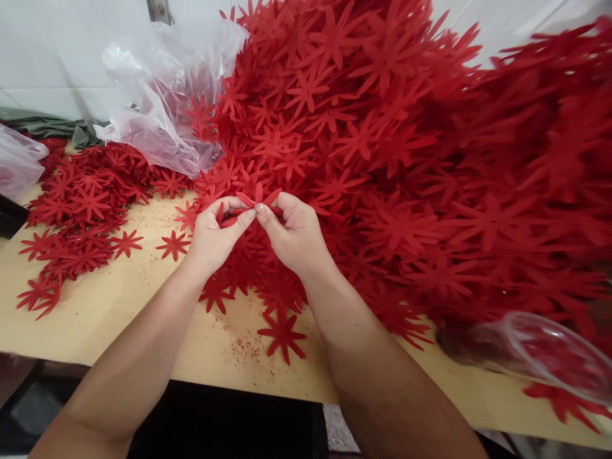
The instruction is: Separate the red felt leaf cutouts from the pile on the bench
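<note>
Both thumbs meet at the centre of a red flower-shaped cutout [259, 193], whose long narrow petals stick out between and above my fingers. My left hand [217, 233] pinches it from the left, with petals showing between thumb and fingers. On the other side my right hand [291, 229] grips it, thumb pressed close to the left thumb. The fingertips behind the cutout are hidden. Right behind the hands rises a large heap of similar red cutouts [306, 89]. A single cutout [283, 335] lies below the hands near the table's front edge.
A smaller pile of red cutouts [90, 204] spreads over the left of the pale wooden table [129, 293]. Behind it stands a crumpled clear plastic bag [148, 121]. A clear plastic container [540, 350] lies at the right front. White tiles [48, 51] form the wall.
</note>
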`<state>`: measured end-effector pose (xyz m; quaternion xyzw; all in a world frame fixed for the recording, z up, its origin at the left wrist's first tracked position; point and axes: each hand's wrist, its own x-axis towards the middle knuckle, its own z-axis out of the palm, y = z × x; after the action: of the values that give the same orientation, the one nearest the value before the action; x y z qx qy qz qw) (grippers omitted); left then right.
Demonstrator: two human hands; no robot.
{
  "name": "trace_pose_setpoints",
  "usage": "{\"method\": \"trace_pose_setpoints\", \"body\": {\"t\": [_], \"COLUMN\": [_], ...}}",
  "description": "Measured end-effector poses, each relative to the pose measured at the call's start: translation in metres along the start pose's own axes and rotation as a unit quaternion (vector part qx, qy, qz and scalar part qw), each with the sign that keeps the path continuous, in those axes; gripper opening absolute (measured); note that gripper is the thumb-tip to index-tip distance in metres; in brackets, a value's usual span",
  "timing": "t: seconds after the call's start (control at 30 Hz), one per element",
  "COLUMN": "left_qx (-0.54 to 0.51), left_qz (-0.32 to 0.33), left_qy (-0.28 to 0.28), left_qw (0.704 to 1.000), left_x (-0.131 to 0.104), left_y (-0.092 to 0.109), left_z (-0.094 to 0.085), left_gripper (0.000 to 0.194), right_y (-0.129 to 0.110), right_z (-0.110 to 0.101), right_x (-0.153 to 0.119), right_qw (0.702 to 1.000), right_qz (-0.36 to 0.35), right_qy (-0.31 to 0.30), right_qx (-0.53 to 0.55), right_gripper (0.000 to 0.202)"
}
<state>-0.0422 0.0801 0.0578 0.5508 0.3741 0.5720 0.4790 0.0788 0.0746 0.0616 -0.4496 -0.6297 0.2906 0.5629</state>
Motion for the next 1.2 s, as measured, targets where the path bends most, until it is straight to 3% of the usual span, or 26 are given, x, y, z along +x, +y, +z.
{"method": "trace_pose_setpoints", "body": {"t": [0.27,0.47,0.57,0.9,1.07,1.2], "left_qx": [0.002,-0.003,0.008,-0.083,-0.111,-0.124], "left_qz": [-0.022,-0.01,-0.012,-0.034,-0.052,-0.074], "left_qy": [0.03,-0.029,-0.026,0.088,0.111,0.163], "left_qw": [0.999,1.0,1.0,0.992,0.986,0.976], "left_x": [0.004,0.002,0.002,0.001,-0.002,0.008], "left_y": [-0.003,0.001,0.0,-0.004,-0.002,0.0], "left_z": [-0.004,-0.003,-0.003,0.002,0.007,-0.007], "left_gripper": [0.014,0.018,0.015,0.008,0.008,0.011], "right_y": [0.003,0.001,0.002,0.005,0.005,0.003], "right_z": [-0.005,-0.001,0.002,0.0,-0.002,-0.006], "right_x": [0.003,0.003,0.003,0.001,0.001,0.0], "right_qw": [0.998,0.998,0.995,0.988,0.984,0.982], "right_qz": [0.033,0.042,0.056,0.062,0.063,0.052], "right_qy": [0.056,0.003,-0.031,-0.093,-0.104,-0.098], "right_qx": [0.012,0.046,0.073,0.107,0.133,0.156], "right_gripper": [0.054,0.058,0.056,0.04,0.036,0.036]}}
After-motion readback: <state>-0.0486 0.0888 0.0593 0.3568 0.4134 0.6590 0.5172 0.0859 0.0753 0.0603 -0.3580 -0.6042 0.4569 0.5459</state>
